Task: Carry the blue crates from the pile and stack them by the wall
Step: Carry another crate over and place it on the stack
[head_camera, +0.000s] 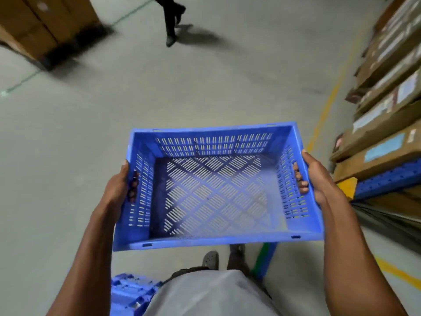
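I hold one blue crate [216, 185] in front of my body, off the floor, its open top facing up at me and nothing inside it; the slotted bottom lets the grey floor [159, 92] show through. My left hand [119, 185] grips the crate's left short wall, with my thumb along the outside of the rim and my fingers [134, 183] curled in through the handle slot. My right hand [319, 179] grips the opposite short wall the same way, thumb up along the rim's outer edge and fingertips [301, 182] poking through the slot into the crate.

Below my grip, toward my body, I see my grey shirt [211, 293] and my feet on the floor under the crate's near edge. Just below my left forearm lies more blue plastic [131, 293], ribbed like another crate, though it is cut off and I cannot tell its shape fully.

Beyond my right hand stand stacked brown cartons [387, 92] with pale labels, resting on a blue perforated beam [391, 179], with a yellow line [325, 106] painted on the floor alongside. Far ahead of my left hand sits a pile of brown boxes [41, 26] on a dark pallet. Straight ahead, well beyond the crate's far rim, are a second person's legs [173, 17] in dark trousers, blurred.
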`<action>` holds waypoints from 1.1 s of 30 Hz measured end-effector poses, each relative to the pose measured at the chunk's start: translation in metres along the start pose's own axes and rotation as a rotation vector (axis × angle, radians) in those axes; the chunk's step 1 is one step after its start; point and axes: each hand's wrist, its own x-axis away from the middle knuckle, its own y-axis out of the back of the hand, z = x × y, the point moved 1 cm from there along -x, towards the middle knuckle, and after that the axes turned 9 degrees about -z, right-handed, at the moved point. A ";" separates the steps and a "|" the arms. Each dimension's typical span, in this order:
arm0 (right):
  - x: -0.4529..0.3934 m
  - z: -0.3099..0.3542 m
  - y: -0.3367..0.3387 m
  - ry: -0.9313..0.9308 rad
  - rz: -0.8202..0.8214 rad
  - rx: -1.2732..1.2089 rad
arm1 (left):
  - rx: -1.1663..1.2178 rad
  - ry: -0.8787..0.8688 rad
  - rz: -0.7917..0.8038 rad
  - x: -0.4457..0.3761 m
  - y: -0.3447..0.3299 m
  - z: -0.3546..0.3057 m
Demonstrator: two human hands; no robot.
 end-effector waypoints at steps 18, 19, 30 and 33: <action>0.302 -0.295 0.303 -0.134 -0.769 -0.763 | -0.516 -0.325 0.910 0.230 -0.316 0.020; 0.320 -0.317 0.315 -0.142 -0.791 -0.800 | -0.544 -0.330 0.961 0.255 -0.333 0.031; 0.495 -0.529 0.436 -0.246 -1.119 -1.114 | -0.855 -0.509 1.256 0.545 -0.477 0.211; 0.527 -0.571 0.477 -0.291 -1.205 -1.112 | -0.923 -0.495 1.298 0.613 -0.500 0.258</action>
